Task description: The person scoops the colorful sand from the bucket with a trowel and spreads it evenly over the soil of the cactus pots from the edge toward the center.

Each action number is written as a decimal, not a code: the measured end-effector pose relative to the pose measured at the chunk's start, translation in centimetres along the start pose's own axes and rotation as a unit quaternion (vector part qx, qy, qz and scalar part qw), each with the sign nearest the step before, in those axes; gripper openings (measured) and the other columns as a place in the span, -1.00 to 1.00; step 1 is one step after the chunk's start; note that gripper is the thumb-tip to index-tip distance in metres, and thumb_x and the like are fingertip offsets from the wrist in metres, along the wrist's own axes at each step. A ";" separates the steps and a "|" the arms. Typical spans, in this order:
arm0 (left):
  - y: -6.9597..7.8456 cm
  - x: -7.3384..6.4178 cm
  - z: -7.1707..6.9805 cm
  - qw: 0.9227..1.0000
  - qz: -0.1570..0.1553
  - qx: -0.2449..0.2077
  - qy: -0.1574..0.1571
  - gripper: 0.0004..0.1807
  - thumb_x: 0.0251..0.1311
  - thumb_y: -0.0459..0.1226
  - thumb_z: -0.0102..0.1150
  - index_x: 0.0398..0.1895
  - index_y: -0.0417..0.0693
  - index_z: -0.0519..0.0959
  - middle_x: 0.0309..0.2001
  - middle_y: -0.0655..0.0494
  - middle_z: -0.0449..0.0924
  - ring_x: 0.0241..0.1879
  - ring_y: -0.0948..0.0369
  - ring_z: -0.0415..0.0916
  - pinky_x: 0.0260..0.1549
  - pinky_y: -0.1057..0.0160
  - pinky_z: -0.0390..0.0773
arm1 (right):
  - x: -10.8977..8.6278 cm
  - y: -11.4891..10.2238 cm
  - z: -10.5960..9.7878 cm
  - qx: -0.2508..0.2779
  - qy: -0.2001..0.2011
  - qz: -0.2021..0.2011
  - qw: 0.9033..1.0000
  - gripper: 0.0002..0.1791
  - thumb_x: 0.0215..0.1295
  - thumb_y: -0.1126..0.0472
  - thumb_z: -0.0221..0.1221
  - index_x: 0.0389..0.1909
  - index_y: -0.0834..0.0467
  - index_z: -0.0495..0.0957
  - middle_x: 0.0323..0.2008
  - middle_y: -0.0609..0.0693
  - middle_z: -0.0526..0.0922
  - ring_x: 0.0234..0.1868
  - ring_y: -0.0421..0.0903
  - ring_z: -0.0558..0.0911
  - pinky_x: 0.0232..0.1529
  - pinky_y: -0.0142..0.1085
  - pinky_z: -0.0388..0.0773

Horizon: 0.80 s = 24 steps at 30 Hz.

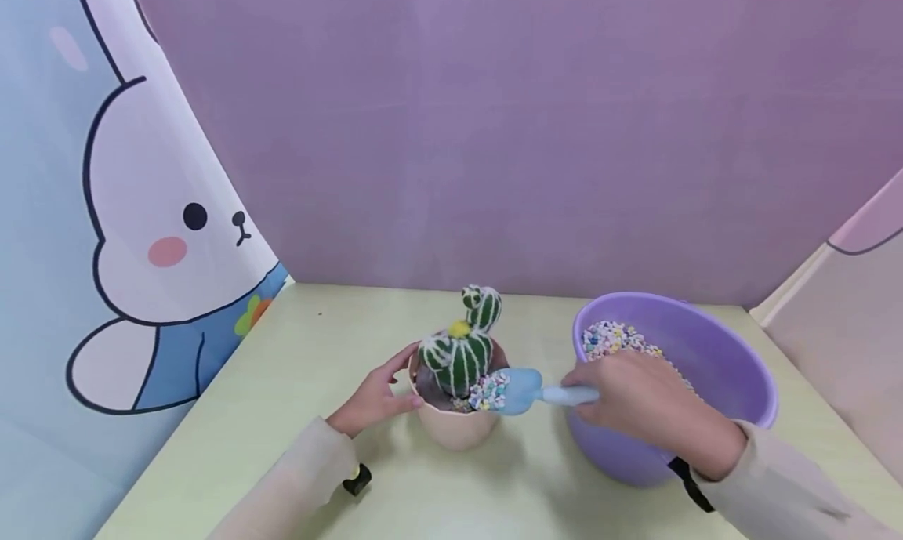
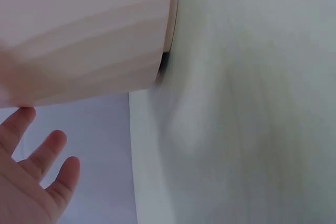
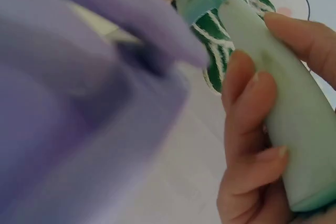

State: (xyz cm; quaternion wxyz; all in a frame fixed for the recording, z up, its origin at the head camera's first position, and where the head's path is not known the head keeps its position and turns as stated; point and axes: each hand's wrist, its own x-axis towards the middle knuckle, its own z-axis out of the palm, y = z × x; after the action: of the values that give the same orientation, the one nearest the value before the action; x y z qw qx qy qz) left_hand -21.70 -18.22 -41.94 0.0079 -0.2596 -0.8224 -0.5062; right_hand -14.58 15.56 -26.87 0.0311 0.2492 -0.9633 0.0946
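Note:
A pale pink flowerpot (image 1: 457,430) stands on the table with a striped green cactus (image 1: 469,363) in it, a yellow flower on top. My left hand (image 1: 379,397) holds the pot at its left side, thumb at the front rim and index finger farther back. In the left wrist view, several fingertips (image 2: 62,174) are spread below the pot wall. My right hand (image 1: 638,395) grips the handle of a light blue scoop (image 1: 522,391). Colourful pebbles (image 1: 490,393) lie at the scoop's front end, which is over the pot's right rim, against the cactus base.
A purple bucket (image 1: 734,367) stands to the right, partly behind my right hand and forearm, with more colourful pebbles (image 1: 614,338) inside. Behind the table (image 1: 317,320) rises a purple backdrop (image 1: 494,132). A cartoon-printed sheet (image 1: 162,273) hangs on the left.

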 end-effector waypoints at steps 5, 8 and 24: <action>0.4 -0.2 0.4 0.999 -0.025 0.004 0.020 -0.04 0.02 -0.04 0.41 0.44 -0.17 0.16 0.30 -0.28 0.31 0.24 -0.20 0.25 0.07 -0.28 0.30 | -0.3 0.8 0.4 0.017 0.022 -0.018 0.999 -0.68 -0.11 0.25 0.40 -0.25 -0.09 0.73 -0.44 -0.28 0.65 -0.58 -0.32 0.38 -0.63 -0.36 0.34; 0.6 -0.3 0.8 0.999 -0.039 0.012 0.030 -0.06 0.02 -0.10 0.41 0.44 -0.15 0.16 0.29 -0.28 0.32 0.22 -0.20 0.27 0.04 -0.25 0.34 | -0.5 1.1 0.7 0.027 0.040 -0.025 0.999 -0.67 -0.13 0.27 0.39 -0.25 -0.08 0.74 -0.47 -0.29 0.65 -0.61 -0.33 0.35 -0.67 -0.38 0.30; 2.6 -2.0 3.4 0.989 -0.082 0.019 0.121 -0.08 -0.03 -0.23 0.45 0.43 -0.10 0.21 0.19 -0.24 0.41 0.03 -0.12 0.40 -0.35 0.18 0.48 | 0.1 1.2 0.4 0.023 0.069 -0.084 0.994 -0.72 -0.16 0.32 0.37 -0.34 0.00 0.76 -0.54 -0.29 0.63 -0.65 -0.38 0.28 -0.68 -0.44 0.28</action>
State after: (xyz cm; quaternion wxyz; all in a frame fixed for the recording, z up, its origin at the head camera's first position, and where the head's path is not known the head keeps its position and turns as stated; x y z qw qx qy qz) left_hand -17.98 -15.24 -41.98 0.0703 -0.1281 -0.8436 -0.5168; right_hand -15.22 16.48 -27.44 0.0994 0.3225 -0.9323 0.1302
